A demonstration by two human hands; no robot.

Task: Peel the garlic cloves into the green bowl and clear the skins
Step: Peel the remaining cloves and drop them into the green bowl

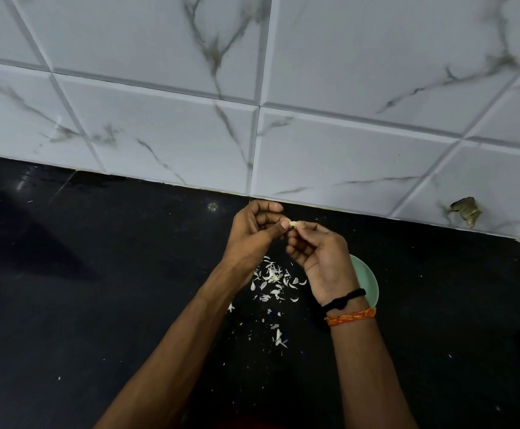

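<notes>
Garlic clove [293, 223] was pinched between left hand [254, 233] and right hand [320, 253]; green bowl [367, 278], at four o'clock, was mostly hidden behind the right wrist.

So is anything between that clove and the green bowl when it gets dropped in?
Only the person's own right hand: it hides most of the green bowl, which lies below and right of the garlic clove pinched with the left hand. Nothing else visible.

Bare forearms (sleeveless), black cord [345, 299] and orange thread [350, 316] at right wrist
</notes>
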